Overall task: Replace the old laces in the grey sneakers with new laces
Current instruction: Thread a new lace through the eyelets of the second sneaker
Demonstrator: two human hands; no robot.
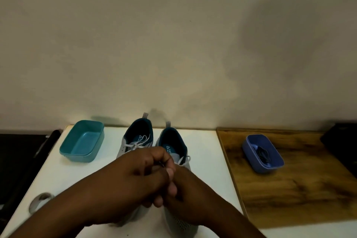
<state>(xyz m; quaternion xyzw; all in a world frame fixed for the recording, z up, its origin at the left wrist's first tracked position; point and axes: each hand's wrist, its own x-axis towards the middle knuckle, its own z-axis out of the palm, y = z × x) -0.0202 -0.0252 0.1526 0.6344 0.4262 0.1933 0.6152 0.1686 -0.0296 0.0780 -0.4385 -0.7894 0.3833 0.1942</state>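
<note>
Grey mesh sneakers stood side by side on the white bench (pixel 208 160), heels toward the wall and toes toward the person. The left sneaker (pixel 135 141) kept its white lace (pixel 139 142) tied in a loose bow over the tongue, its teal lining and printed insole showing. The right sneaker (pixel 175 147) lay just beside it, with its own white lace (pixel 183 159) trailing at the outer eyelets.

Both hands met over the front of the right sneaker. The left hand (pixel 143 172) had its fingers curled in, thumb pressed forward, and the right hand (pixel 185 189) was tucked against it with fingers folded. They seemed to pinch something thin between them (most likely a strand of that lace, though the grip itself was hidden by the knuckles), so what each hand held could not be told for certain.

A teal tub (pixel 82 141) sat at the far left of the bench, well apart from the sneakers. To the right, on a wooden board (pixel 289 189), a blue tub (pixel 262 153) held a dark bundle of laces (pixel 261 153). A pale roll of tape (pixel 41 200) rested near the bench's left edge.
</note>
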